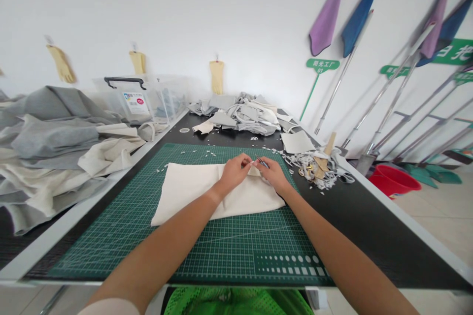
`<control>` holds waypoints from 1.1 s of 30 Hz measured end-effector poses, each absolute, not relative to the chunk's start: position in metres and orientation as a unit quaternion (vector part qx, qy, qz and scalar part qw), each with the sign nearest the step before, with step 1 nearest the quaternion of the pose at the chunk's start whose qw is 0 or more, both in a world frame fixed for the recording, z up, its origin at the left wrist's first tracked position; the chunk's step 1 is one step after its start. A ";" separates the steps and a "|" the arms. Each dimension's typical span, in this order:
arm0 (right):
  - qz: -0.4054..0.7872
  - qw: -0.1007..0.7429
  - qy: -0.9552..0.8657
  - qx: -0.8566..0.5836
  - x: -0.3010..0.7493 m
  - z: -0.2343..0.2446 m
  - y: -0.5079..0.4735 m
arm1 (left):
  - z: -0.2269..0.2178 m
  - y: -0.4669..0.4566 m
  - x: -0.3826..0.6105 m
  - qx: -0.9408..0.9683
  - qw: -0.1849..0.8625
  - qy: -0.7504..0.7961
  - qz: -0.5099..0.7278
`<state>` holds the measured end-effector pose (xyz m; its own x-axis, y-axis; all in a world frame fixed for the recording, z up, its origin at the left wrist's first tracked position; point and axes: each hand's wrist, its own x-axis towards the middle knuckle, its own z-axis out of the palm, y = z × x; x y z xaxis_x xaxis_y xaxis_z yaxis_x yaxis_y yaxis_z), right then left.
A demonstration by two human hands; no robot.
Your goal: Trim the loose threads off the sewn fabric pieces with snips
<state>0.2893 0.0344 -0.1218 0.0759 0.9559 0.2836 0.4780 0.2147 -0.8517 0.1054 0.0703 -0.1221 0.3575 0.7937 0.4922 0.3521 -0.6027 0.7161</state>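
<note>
A cream cloth [192, 182] lies spread on the green cutting mat [121, 226], its upper edge lifted a little between my hands. My left hand [238, 170] is closed in a pinch on that raised edge. Close beside it, my right hand [273, 173] is closed around small scissors [262, 161]; their dark, pointed blades stick out toward the upper left. Fingers hide the handles. The fingertips of both hands nearly meet over the cloth's edge.
Gray and cream cloths [62, 142] are heaped at the left, before a clear plastic box [129, 101]. Gray fabric pieces [244, 113] lie at the back. Scraps and trimmings [321, 167] sit right of the mat. A red bucket [393, 180] stands on the floor.
</note>
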 end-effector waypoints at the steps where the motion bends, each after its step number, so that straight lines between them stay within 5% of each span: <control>1: 0.259 0.462 -0.627 -0.571 0.289 -0.122 0.034 | -0.123 0.071 0.105 0.784 0.251 0.365 0.434; 20: 0.259 0.476 -0.620 -0.568 0.289 -0.121 0.036 | -0.114 0.061 0.103 0.831 0.128 0.401 0.364; 33: 0.102 0.534 -0.555 -0.630 0.302 -0.117 0.041 | -0.082 0.070 0.083 0.845 0.066 0.452 0.277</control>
